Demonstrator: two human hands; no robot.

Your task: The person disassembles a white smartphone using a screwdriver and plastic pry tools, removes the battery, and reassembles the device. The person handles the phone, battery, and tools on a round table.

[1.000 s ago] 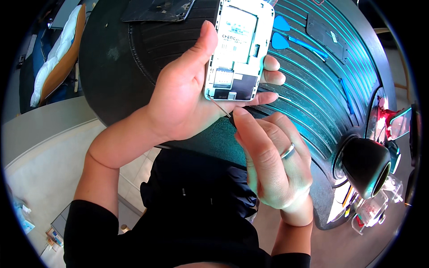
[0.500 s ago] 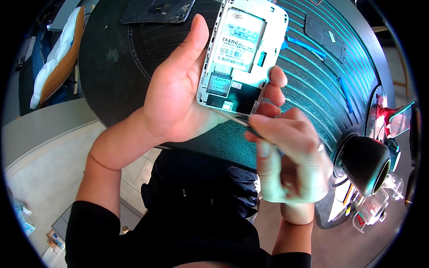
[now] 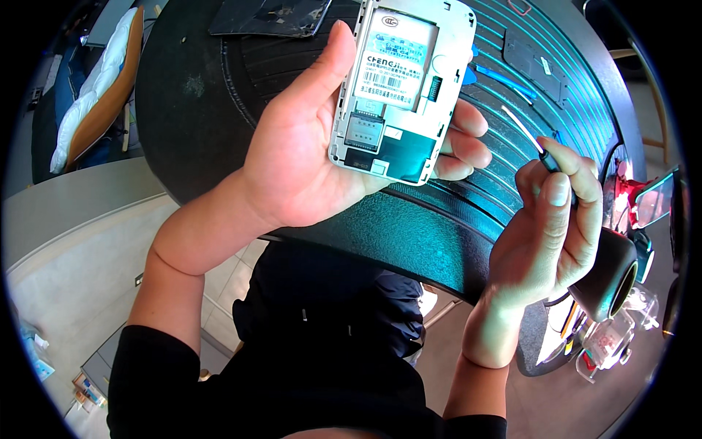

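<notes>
My left hand [image 3: 296,157] cradles a white mobile phone [image 3: 431,124], its back cover off. The thumb lies along the phone's left edge and the fingertips wrap its right edge. An empty-looking battery bay with a printed label, card slots and a dark lower panel face up. To the right and apart from the phone, my right hand [image 3: 545,241] pinches a slim screwdriver [image 3: 525,130] by its black handle. Its thin metal shaft points up and left, toward the phone but not touching it. Part of the handle is hidden by the fingers.
On the dark ribbed table [image 3: 183,124], a black flat panel [image 3: 270,16] lies at the far left. Blue pry tools [image 3: 506,82] and a dark thin cover [image 3: 535,66] lie beyond my right hand. A black rounded vessel [image 3: 605,274] and a clear container [image 3: 613,336] stand at right.
My right hand has drawn the screwdriver away from the phone's lower edge, up and to the right. The left hand with the phone has shifted slightly right.
</notes>
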